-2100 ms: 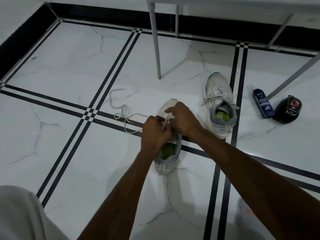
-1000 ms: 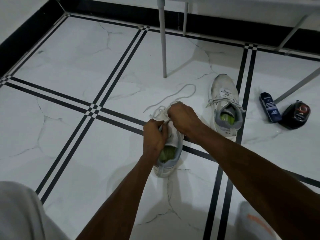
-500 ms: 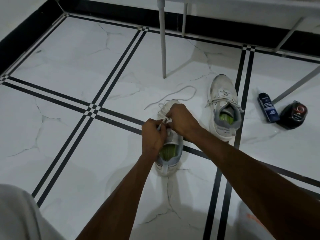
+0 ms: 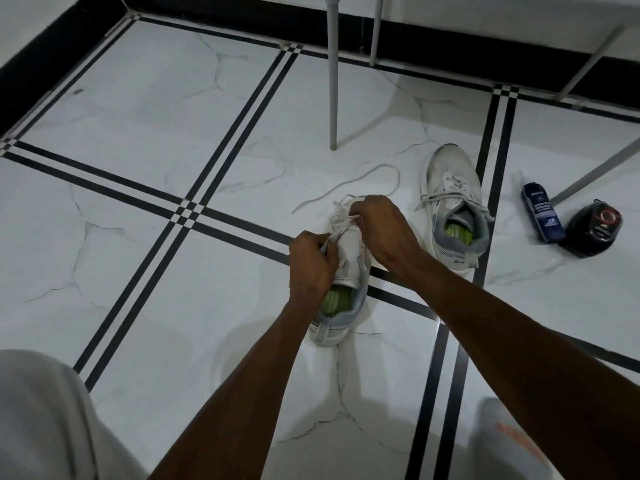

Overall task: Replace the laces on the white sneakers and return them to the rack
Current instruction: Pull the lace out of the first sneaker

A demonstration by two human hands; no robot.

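Observation:
A white sneaker (image 4: 349, 258) with a green insole stands on the tiled floor between my hands, toe pointing away. My left hand (image 4: 311, 263) pinches a strand of its white lace (image 4: 349, 185) at the sneaker's left side. My right hand (image 4: 384, 230) pinches the lace over the eyelets near the toe. The lace's loose end trails in a curve on the floor beyond the toe. A second white sneaker (image 4: 453, 206), laced, stands to the right, untouched.
A dark blue bottle (image 4: 542, 213) and a black round container (image 4: 594, 233) lie on the floor at the right. Grey metal legs (image 4: 333, 74) of a rack or table stand behind the sneakers. My knees show at the bottom corners.
The loose lace, which lay left of the sneaker, has been drawn through and now trails beyond the toe. My left hand has pulled slightly back and left along the strand.

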